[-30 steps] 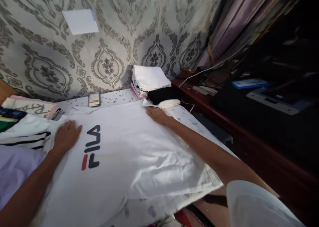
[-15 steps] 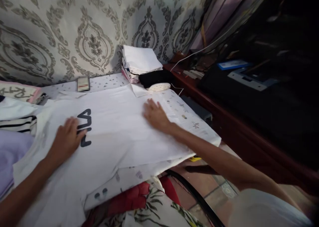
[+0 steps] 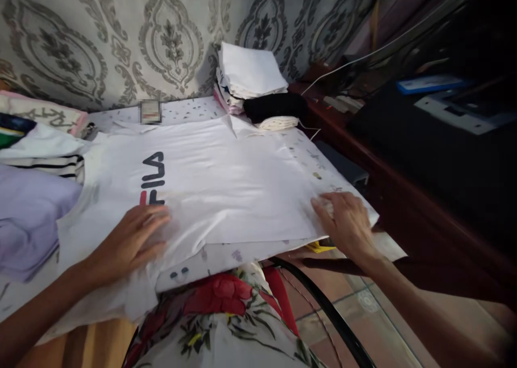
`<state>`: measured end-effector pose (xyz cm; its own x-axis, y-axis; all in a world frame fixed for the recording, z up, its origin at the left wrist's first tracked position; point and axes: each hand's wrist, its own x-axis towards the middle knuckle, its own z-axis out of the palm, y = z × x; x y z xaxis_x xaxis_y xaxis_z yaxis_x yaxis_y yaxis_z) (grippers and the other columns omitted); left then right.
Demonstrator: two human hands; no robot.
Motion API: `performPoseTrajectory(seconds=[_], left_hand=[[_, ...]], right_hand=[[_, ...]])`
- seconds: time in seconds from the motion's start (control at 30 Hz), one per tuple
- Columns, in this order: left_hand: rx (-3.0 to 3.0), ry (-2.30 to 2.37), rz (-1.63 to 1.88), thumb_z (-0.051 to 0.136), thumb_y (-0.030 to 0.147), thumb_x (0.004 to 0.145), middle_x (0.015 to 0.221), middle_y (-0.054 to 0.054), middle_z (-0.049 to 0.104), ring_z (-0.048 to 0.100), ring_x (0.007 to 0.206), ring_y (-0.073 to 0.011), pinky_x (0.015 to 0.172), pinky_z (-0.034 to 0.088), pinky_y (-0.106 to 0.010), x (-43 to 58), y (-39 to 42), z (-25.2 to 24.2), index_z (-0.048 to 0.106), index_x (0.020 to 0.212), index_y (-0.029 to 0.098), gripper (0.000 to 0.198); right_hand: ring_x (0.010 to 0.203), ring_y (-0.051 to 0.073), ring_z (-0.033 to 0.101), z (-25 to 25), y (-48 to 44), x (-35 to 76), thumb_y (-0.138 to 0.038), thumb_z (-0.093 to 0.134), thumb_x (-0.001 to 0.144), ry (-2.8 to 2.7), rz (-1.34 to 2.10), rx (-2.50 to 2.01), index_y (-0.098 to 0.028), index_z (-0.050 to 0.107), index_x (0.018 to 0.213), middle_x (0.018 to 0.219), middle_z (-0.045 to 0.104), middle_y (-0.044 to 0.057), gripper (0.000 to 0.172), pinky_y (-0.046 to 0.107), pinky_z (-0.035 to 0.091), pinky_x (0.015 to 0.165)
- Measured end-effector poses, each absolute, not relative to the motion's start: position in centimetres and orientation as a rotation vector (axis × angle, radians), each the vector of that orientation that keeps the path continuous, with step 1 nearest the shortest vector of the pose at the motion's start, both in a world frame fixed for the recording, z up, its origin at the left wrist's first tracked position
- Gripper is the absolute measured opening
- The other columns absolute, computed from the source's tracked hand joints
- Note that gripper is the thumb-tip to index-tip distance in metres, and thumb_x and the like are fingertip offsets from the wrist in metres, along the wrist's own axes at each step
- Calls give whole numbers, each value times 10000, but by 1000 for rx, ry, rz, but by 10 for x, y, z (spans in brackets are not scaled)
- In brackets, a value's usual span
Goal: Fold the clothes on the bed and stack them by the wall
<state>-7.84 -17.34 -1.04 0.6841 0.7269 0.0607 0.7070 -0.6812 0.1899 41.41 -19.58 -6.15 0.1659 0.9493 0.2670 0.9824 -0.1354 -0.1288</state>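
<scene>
A white T-shirt [image 3: 242,179] with a FILA print lies spread on a table [image 3: 226,254] covered in patterned white cloth. Its lettering runs sideways near the left end, and small wrinkles cross the middle. My left hand [image 3: 135,241] is just below the print, fingers apart, over the shirt's near side. At the shirt's right end is my right hand [image 3: 347,222], its fingers spread and bent a little at the hem corner; whether the fingertips touch the fabric is blurred. Neither hand has any cloth gripped that I can see.
Folded white clothes [image 3: 252,69] are stacked at the back, beside a black folded garment [image 3: 274,106]. More garments, among them a lilac one [image 3: 32,217], lie at the left. A dark red desk [image 3: 404,212] with a cable stands at the right. A small blurred box [image 3: 150,112] sits by the wall.
My right hand has moved right and toward me, from the shirt's middle to its hem corner. My left hand has slid nearer me, below the lettering. The camera view has shifted too.
</scene>
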Motion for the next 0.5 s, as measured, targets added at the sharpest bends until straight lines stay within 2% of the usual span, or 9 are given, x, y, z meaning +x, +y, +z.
performPoseTrajectory(seconds=[0.1, 0.17, 0.27, 0.4, 0.5], left_hand=[[2813, 982, 42, 551, 398, 962, 1036, -64, 672, 610, 949, -236, 873, 507, -383, -57, -203, 2, 643, 1019, 219, 209], [2855, 955, -112, 559, 262, 947, 981, -61, 657, 602, 895, -221, 828, 499, -362, -53, -216, 4, 630, 982, 220, 90], [2825, 1050, -294, 556, 90, 865, 982, -72, 636, 602, 892, -217, 808, 487, -340, -58, -225, 4, 617, 986, 213, 183], [2618, 1127, -371, 494, 48, 798, 968, -58, 627, 612, 850, -209, 747, 471, -315, -68, -224, 15, 601, 984, 217, 272], [2430, 1120, -352, 409, 53, 790, 968, -40, 636, 622, 843, -204, 715, 452, -305, -69, -222, 24, 587, 966, 233, 309]], right_hand=[[969, 361, 599, -63, -227, 397, -679, 382, 914, -1830, -139, -2181, -197, 607, 905, 981, 633, 164, 533, 513, 489, 825], [881, 331, 591, -61, -234, 391, -658, 393, 902, -1829, -51, -2143, -233, 532, 763, 872, 607, 132, 468, 480, 479, 779], [686, 251, 549, -50, -234, 390, -639, 465, 860, -1696, 195, -2083, -263, 436, 673, 676, 542, 49, 421, 389, 452, 657], [531, 200, 496, -33, -231, 400, -674, 593, 766, -1301, 612, -2001, -281, 473, 698, 536, 495, -17, 416, 329, 417, 528], [475, 209, 502, -34, -232, 408, -675, 603, 738, -1365, 562, -2042, -296, 477, 650, 476, 501, -11, 409, 334, 405, 484]])
